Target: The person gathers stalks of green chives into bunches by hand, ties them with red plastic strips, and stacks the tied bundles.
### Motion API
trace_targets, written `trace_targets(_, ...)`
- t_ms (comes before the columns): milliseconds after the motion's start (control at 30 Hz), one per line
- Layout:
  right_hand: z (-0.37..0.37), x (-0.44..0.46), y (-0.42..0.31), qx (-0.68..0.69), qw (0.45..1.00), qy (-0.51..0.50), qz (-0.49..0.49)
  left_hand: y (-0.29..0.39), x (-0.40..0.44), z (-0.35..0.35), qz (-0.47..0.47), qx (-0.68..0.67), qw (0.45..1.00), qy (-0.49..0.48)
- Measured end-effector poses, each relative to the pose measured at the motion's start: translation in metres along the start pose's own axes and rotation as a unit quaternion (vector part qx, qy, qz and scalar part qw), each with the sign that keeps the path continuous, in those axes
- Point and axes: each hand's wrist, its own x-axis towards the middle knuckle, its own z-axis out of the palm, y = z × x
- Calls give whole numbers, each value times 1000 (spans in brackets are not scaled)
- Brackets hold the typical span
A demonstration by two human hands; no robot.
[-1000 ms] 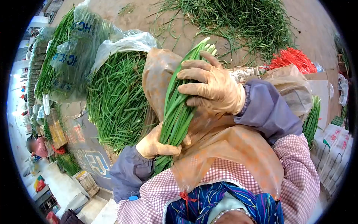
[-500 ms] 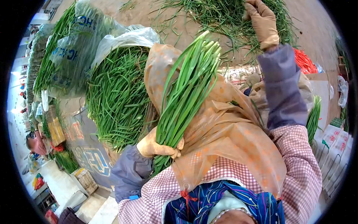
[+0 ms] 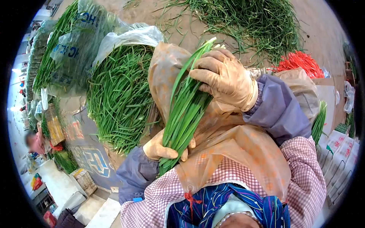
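A bunch of garlic chives (image 3: 185, 117) slants across my lap, pale stem ends at the top and leaves toward my body. My gloved left hand (image 3: 164, 147) is wrapped round its lower, leafy part. At the upper end my gloved right hand (image 3: 224, 76) lies over the stems with its fingers curled round them, hiding most of the pale ends. Under the bunch, an orange-spotted plastic apron (image 3: 243, 148) covers my front. Close by on the left is a large heap of garlic chives (image 3: 119, 95) in a clear plastic bag (image 3: 131, 39).
Loose green trimmings (image 3: 254, 24) are piled on the floor ahead. Red ties (image 3: 302, 64) lie at the right. A printed plastic bag (image 3: 72, 57) of chives stands at far left, and a person (image 3: 37, 142) is in the left background. Cartons (image 3: 340, 148) stand at right.
My right hand has come down from above the trimmings pile onto the stem end of the bunch. My left hand keeps its hold, and the bunch has shifted slightly downward.
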Motion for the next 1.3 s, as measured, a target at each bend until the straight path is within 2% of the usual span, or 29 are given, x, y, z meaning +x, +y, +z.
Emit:
trace_targets(133,-12,-15,-1,-35,996,30,-74,-6,2,-3,11,26,1000,-5)
trace_targets(200,-24,-22,-5,-56,990,70,-113,-2,-4,6,24,-17,999,42)
trace_targets(300,-28,-39,-7,-40,994,60,-87,6,-9,5,71,1,997,44)
trace_targets(467,-8,-46,-8,0,997,43,-57,3,-5,-2,70,26,996,53)
trace_targets(500,-2,-47,-10,23,997,67,-36,1,-5,-6,70,36,996,47)
trace_targets(633,-13,-35,-22,174,983,-29,46,1,-1,4,79,19,995,65)
trace_targets(767,-8,-11,-48,87,991,-61,83,2,2,9,67,34,992,99)
trace_targets(867,8,3,-65,26,995,-69,60,2,1,6,58,64,992,97)
trace_targets(900,16,1,-67,15,997,-71,23,2,2,3,56,81,991,91)
trace_targets(933,16,2,-69,36,996,-79,6,3,2,1,54,99,990,83)
trace_targets(967,14,1,-68,146,987,-63,30,-1,0,2,61,84,989,109)
trace_targets(1000,10,4,-65,253,965,-44,51,-1,-2,1,57,85,989,104)
trace_targets(1033,-9,5,-60,425,890,-82,145,-1,-3,-2,54,85,990,100)
trace_targets(1067,-31,7,-55,580,773,-114,231,2,-3,-3,50,84,991,96)
trace_targets(1100,-39,2,-51,657,685,-62,309,7,0,6,74,117,982,130)
trace_targets(1133,-47,-3,-45,750,574,-3,327,3,-1,3,59,76,987,131)
trace_targets(1167,-60,-4,-41,784,535,61,309,1,0,1,60,74,987,126)
trace_targets(1200,-70,-9,-33,821,505,118,237,0,1,0,61,72,988,121)
trace_targets(1233,-82,-19,-21,804,539,161,193,-1,2,-2,57,64,990,113)
trace_targets(1267,-94,-26,-6,823,518,197,124,-2,1,-3,51,56,991,107)
trace_targets(1300,-112,-34,7,808,542,220,76,-3,0,-6,45,47,993,102)
